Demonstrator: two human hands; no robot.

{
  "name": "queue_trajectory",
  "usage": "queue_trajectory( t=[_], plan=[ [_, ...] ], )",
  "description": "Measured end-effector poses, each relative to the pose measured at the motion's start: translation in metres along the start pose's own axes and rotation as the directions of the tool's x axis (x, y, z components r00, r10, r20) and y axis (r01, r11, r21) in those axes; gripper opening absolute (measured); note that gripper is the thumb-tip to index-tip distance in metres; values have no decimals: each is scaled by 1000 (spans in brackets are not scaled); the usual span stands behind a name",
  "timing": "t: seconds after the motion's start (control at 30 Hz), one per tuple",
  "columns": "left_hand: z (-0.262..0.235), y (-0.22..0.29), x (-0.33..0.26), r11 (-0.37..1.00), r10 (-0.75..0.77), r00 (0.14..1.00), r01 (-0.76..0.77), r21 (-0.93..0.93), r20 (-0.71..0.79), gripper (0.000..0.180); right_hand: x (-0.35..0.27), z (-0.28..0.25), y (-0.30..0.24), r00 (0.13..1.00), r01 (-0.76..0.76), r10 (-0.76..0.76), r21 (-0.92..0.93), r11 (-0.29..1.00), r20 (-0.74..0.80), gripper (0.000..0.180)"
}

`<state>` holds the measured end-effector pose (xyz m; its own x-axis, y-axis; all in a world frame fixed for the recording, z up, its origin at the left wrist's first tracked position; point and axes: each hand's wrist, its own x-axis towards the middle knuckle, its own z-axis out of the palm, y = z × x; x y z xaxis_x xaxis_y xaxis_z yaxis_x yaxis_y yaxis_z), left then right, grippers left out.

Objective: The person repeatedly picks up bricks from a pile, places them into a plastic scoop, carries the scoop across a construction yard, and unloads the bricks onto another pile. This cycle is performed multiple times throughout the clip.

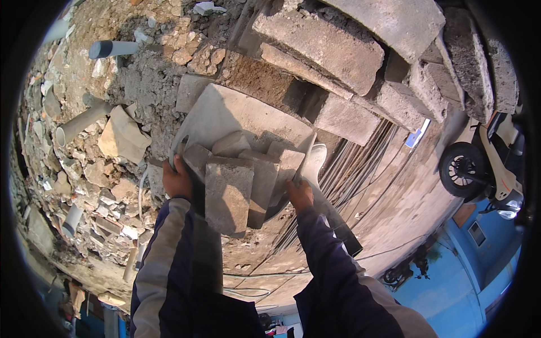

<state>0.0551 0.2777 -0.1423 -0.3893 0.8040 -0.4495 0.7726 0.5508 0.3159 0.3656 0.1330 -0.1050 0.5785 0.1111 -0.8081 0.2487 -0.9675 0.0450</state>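
Observation:
Several grey concrete blocks (228,188) are heaped in a pale grey, dusty carrier (242,107) with raised, curved sides, perhaps a sack or a cut tub. My left hand (178,179) is closed on its left edge, the thumb lying over the rim. On the opposite side my right hand (300,195) grips the right edge beside the blocks. The fingers of both hands are partly hidden under the edges. The largest block leans toward me at the near side of the heap.
Large concrete slabs (321,45) are stacked at the far right, above a bundle of metal rods (360,158). Rubble (96,174) with broken pipes (81,123) covers the left. A motorbike (490,163) stands at the right, near a blue wall (445,276).

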Motion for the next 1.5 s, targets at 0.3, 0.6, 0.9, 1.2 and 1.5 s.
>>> queue_trajectory(
  t=[0.3, 0.6, 0.9, 1.2, 1.5],
  plan=[
    [8, -4, 17, 1000, 22, 999, -22, -17, -46, 51, 22, -26, -6, 978, -19, -60, 371, 929, 202, 22],
    [12, -22, 49, 956, 23, 977, 40, -291, 211, 33, 35, 25, 19, 984, -176, 94, 763, 622, 151, 33],
    [-15, -11, 24, 920, 127, 932, 17, -393, 339, 28, 4, 10, 5, 999, -30, 43, 737, 675, 2, 29],
    [-166, 44, -100, 835, 93, 977, 27, -550, 189, 26, -114, -105, 15, 931, 365, -318, 480, 798, -178, 29],
    [-445, 127, -266, 732, 26, 989, 79, -677, 143, 35, -412, -375, -25, 727, 657, -680, 385, 648, -94, 32]
  ],
)
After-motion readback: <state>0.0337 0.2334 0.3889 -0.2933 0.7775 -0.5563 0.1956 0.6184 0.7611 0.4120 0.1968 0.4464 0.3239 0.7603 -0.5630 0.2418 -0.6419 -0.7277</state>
